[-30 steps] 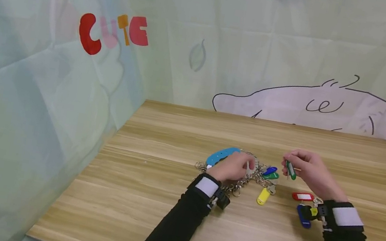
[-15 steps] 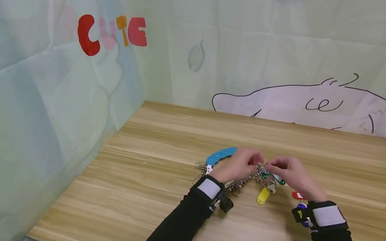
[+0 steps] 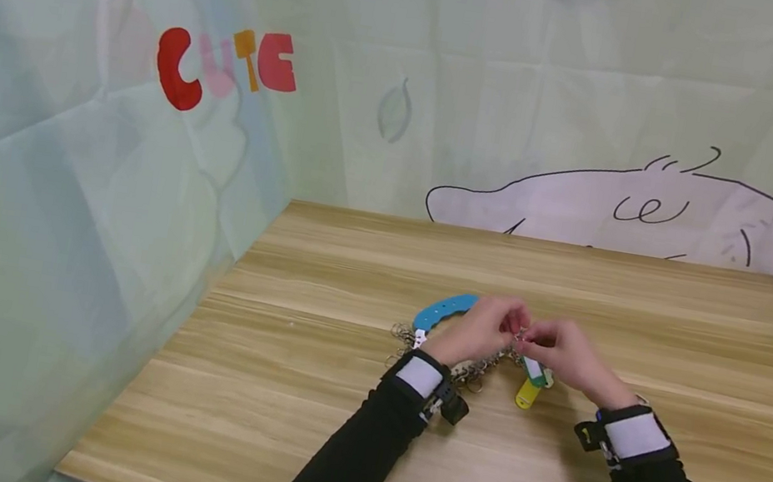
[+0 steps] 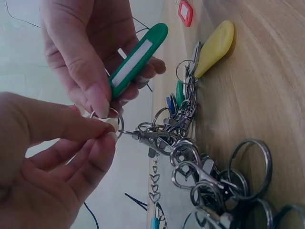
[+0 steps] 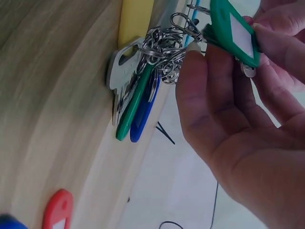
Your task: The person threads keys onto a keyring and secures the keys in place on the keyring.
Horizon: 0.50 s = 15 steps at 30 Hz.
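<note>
My left hand (image 3: 482, 329) pinches a metal split ring (image 4: 121, 125) between thumb and fingertip, at the end of a bunch of clasps and rings (image 4: 190, 162). Right against it, my right hand (image 3: 569, 356) holds a green key tag (image 4: 136, 62) with a white label by its ring end. The fingertips of both hands meet at the rings, partly hiding them. On the table beside the bunch lie a yellow key tag (image 3: 526, 394) and a silver key (image 5: 123, 71). Another green key tag (image 5: 133, 105) and a blue key tag (image 5: 146, 112) hang close by in the right wrist view.
A blue curved strap (image 3: 443, 312) lies behind my left hand. A red key tag (image 5: 58, 207) and a second blue tag (image 5: 10, 223) lie on the wooden table (image 3: 352, 269) to the right. Printed cloth hangs behind the table.
My right hand has moved left with the green key tag and now meets my left hand at the rings. My left hand has shifted slightly right from the blue strap.
</note>
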Tool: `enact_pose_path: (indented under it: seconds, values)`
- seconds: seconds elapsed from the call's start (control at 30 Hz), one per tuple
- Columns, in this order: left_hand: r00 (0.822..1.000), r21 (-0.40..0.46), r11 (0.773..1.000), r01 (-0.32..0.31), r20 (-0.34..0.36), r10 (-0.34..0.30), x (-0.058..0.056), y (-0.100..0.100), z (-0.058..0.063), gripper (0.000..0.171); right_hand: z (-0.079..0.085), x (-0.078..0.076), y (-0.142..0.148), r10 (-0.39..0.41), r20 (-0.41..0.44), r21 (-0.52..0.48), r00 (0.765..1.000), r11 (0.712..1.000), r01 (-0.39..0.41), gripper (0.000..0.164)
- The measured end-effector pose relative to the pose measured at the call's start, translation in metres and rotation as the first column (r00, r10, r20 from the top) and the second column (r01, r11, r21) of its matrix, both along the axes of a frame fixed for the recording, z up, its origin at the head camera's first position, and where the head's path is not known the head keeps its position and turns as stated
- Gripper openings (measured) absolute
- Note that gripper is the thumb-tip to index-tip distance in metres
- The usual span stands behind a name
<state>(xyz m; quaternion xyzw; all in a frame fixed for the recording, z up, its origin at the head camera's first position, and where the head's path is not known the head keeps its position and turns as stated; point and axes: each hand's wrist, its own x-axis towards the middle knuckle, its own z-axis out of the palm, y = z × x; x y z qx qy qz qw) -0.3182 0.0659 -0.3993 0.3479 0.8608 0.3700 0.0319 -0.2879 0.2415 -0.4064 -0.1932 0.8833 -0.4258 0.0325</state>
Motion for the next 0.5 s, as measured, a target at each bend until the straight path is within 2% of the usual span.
enact_pose_path:
  seconds: [0.1,0.23,0.3,0.5]
  values:
    - [1.0,-0.009,1.0,0.004,0.019,-0.004,-0.0008,-0.0007,-0.0002,0.016,-0.0003,-0.0001,0.0006,-0.002,0.005,-0.005,1.0,1.0,0.002,0.012]
    - [0.998,-0.073,0.997,-0.01,0.053,0.014,-0.0018,-0.0033,-0.0023,0.005,0.0019,0.0014,0.0024,-0.01,0.043,-0.022,0.999,1.0,0.011,0.016]
    - [0.997,-0.091,0.996,-0.02,0.073,0.026,-0.0022,-0.0046,-0.0034,0.005,0.0035,0.0024,0.0031,-0.01,0.068,-0.033,0.998,0.999,0.012,0.019]
    - [0.993,-0.047,0.998,-0.049,0.106,0.054,-0.0024,-0.0063,-0.0029,0.007,0.0076,0.0039,0.0052,-0.001,0.126,-0.075,0.992,0.997,0.011,0.025]
